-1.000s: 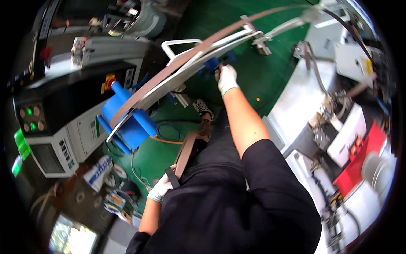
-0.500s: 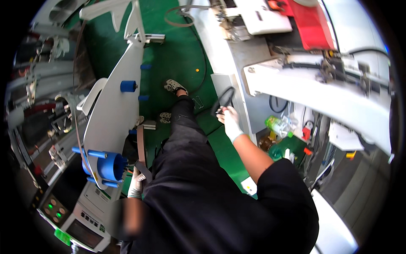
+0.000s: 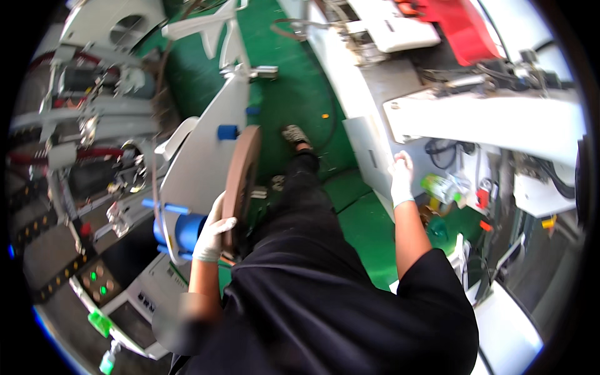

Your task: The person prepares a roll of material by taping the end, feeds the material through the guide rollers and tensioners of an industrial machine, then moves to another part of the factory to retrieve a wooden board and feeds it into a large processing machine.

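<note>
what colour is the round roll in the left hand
The round roll is brown on its rim, clearest in head view.

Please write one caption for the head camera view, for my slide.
The gloved left hand grips a brown coil near a pale panel; right hand apart.

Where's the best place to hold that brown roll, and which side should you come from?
Probably by the rim at its near end, from the left: the brown roll stands roughly on edge, its broad outer band exposed that side, and the left hand grips it there.
</note>
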`<state>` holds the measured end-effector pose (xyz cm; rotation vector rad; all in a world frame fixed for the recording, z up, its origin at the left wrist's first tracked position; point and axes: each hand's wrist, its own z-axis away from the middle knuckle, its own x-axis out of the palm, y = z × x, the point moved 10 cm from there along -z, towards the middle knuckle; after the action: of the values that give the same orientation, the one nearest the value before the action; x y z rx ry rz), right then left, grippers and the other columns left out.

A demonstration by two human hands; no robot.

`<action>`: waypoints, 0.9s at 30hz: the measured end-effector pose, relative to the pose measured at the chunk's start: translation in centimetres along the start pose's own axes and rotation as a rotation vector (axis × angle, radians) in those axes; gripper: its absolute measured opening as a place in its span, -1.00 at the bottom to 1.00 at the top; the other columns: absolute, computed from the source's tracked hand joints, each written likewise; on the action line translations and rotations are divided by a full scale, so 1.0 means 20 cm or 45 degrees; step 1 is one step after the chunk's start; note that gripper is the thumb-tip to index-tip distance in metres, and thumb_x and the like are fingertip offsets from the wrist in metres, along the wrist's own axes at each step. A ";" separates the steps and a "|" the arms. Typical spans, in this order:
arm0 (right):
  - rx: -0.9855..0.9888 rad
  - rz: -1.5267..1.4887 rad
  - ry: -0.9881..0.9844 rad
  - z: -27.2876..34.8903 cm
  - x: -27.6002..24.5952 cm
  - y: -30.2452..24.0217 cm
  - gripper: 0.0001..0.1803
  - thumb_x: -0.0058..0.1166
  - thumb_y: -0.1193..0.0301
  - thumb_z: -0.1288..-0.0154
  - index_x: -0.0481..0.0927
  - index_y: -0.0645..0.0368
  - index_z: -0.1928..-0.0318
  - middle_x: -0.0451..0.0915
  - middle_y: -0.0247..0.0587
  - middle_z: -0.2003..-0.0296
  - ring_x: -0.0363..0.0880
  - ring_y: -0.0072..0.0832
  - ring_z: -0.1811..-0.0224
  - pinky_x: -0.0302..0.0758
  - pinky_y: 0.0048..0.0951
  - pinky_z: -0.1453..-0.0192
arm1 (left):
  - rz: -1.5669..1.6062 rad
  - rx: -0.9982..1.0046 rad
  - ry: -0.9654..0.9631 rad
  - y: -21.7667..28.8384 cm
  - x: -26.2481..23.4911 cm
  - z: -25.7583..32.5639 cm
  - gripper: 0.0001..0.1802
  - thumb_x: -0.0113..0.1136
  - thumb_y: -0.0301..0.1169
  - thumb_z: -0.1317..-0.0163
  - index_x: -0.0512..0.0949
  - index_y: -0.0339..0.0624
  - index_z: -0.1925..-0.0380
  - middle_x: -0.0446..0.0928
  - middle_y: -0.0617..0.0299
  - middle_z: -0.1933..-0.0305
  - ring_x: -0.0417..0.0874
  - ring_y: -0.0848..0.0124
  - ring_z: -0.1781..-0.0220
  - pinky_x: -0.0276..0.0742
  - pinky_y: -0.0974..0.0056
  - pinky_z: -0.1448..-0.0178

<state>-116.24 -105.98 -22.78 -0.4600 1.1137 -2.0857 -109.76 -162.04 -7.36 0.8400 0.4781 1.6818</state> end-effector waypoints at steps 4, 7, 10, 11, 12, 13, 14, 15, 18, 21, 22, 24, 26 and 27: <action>0.404 0.125 -0.662 0.42 0.55 0.68 -0.74 0.04 0.38 -0.50 0.53 0.18 -0.11 0.59 -0.31 0.22 0.54 -0.55 0.32 0.50 -0.54 0.29 | 0.170 0.044 0.118 0.17 0.06 0.12 0.15 0.54 -0.17 0.13 0.22 -0.32 -0.48 0.42 0.01 -0.40 0.40 0.17 -0.45 0.23 0.15 -0.53; 0.078 0.741 -1.040 0.78 0.98 0.88 -0.69 0.05 0.33 -0.48 0.61 0.25 -0.09 0.68 -0.13 0.08 0.67 -0.31 0.04 0.53 -0.36 -0.13 | 0.225 0.074 0.196 0.29 0.09 0.22 0.15 0.55 -0.06 0.24 0.32 -0.38 -0.39 0.52 -0.04 -0.27 0.56 0.15 -0.29 0.45 0.13 -0.39; -0.005 0.899 -1.386 1.12 1.30 0.81 -0.58 0.04 0.18 -0.50 0.59 0.26 -0.13 0.69 0.00 -0.01 0.63 -0.20 -0.13 0.48 -0.34 -0.25 | 0.264 0.161 0.243 0.40 0.10 0.28 0.12 0.54 -0.05 0.22 0.35 -0.42 -0.36 0.54 -0.07 -0.25 0.59 0.11 -0.28 0.46 0.11 -0.39; 0.063 0.890 -1.363 1.10 1.33 0.89 -0.56 0.03 0.16 -0.51 0.59 0.25 -0.15 0.69 -0.01 -0.02 0.63 -0.19 -0.14 0.47 -0.33 -0.26 | 0.259 0.187 0.242 0.44 0.12 0.28 0.13 0.55 -0.05 0.24 0.35 -0.42 -0.37 0.53 -0.09 -0.27 0.58 0.10 -0.30 0.46 0.11 -0.40; 0.132 0.883 -1.339 1.10 1.33 0.96 -0.55 0.01 0.14 -0.52 0.59 0.25 -0.16 0.69 -0.01 -0.03 0.62 -0.18 -0.15 0.47 -0.32 -0.27 | 0.246 0.199 0.265 0.48 0.12 0.29 0.15 0.55 -0.06 0.25 0.34 -0.42 -0.37 0.53 -0.09 -0.27 0.58 0.10 -0.30 0.46 0.11 -0.40; 0.150 0.939 -1.372 1.12 1.35 0.95 -0.53 0.00 0.12 -0.53 0.59 0.25 -0.17 0.69 0.00 -0.05 0.62 -0.17 -0.18 0.46 -0.30 -0.30 | 0.239 0.225 0.301 0.52 0.11 0.31 0.16 0.56 -0.07 0.27 0.33 -0.42 -0.38 0.53 -0.10 -0.28 0.58 0.10 -0.30 0.46 0.11 -0.40; 0.157 0.971 -1.351 1.13 1.34 0.95 -0.53 0.00 0.14 -0.52 0.60 0.27 -0.15 0.68 0.02 -0.07 0.61 -0.16 -0.19 0.45 -0.29 -0.32 | 0.236 0.247 0.337 0.56 0.11 0.34 0.17 0.56 -0.07 0.28 0.33 -0.42 -0.38 0.53 -0.10 -0.28 0.57 0.10 -0.30 0.46 0.11 -0.40; 0.139 1.002 -1.417 1.14 1.35 0.95 -0.54 0.00 0.16 -0.51 0.61 0.28 -0.14 0.67 0.04 -0.08 0.60 -0.14 -0.21 0.44 -0.28 -0.32 | 0.252 0.251 0.373 0.61 0.10 0.36 0.22 0.58 -0.11 0.32 0.29 -0.41 -0.41 0.52 -0.10 -0.29 0.57 0.09 -0.31 0.46 0.09 -0.40; 0.138 1.117 -1.588 1.20 1.32 0.92 -0.57 0.03 0.23 -0.46 0.61 0.32 -0.13 0.65 0.08 -0.10 0.58 -0.10 -0.24 0.44 -0.27 -0.34 | 0.266 0.407 0.482 0.75 0.07 0.40 0.25 0.58 -0.13 0.34 0.25 -0.39 -0.44 0.52 -0.09 -0.28 0.56 0.09 -0.32 0.45 0.08 -0.40; -0.034 1.241 -1.781 1.26 1.29 0.86 -0.62 -0.01 0.37 -0.36 0.64 0.29 -0.08 0.70 0.02 -0.02 0.64 -0.13 -0.15 0.50 -0.26 -0.30 | 0.279 0.522 0.505 0.82 0.01 0.44 0.25 0.58 -0.20 0.30 0.21 -0.38 -0.47 0.51 -0.10 -0.29 0.55 0.10 -0.33 0.42 0.09 -0.42; -0.031 1.308 -1.925 1.33 1.30 0.86 -0.63 -0.02 0.38 -0.36 0.64 0.29 -0.07 0.71 0.00 -0.01 0.65 -0.13 -0.12 0.51 -0.26 -0.27 | 0.267 0.563 0.516 0.86 0.00 0.45 0.24 0.57 -0.21 0.28 0.21 -0.38 -0.48 0.51 -0.10 -0.30 0.55 0.11 -0.33 0.41 0.09 -0.42; -0.018 1.444 -2.210 1.45 1.27 0.89 -0.64 -0.03 0.40 -0.34 0.66 0.27 -0.05 0.72 -0.03 0.01 0.68 -0.15 -0.07 0.55 -0.27 -0.22 | 0.235 0.577 0.481 0.94 0.02 0.40 0.00 0.43 -0.21 0.00 0.26 -0.36 -0.45 0.52 -0.02 -0.28 0.55 0.21 -0.29 0.41 0.17 -0.38; -0.046 1.318 -2.533 1.60 1.20 0.95 -0.66 0.06 0.35 -0.38 0.66 0.26 -0.07 0.71 -0.04 0.00 0.66 -0.20 -0.07 0.54 -0.35 -0.21 | 0.197 0.579 0.453 1.03 0.08 0.28 -0.23 0.30 -0.16 -0.22 0.35 -0.28 -0.38 0.53 0.18 -0.14 0.52 0.42 -0.13 0.41 0.27 -0.24; -0.140 1.226 -2.626 1.68 1.19 0.91 -0.65 0.08 0.34 -0.40 0.64 0.26 -0.09 0.70 -0.04 -0.01 0.65 -0.23 -0.10 0.52 -0.36 -0.23 | 0.235 0.595 0.445 1.06 0.11 0.22 -0.27 0.34 -0.12 -0.22 0.40 -0.26 -0.32 0.51 0.23 -0.09 0.50 0.45 -0.08 0.40 0.28 -0.19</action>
<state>-104.59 -149.34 -19.47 -1.2603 -0.0217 -0.0752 -120.79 -166.25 10.86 0.9457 1.0925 1.9305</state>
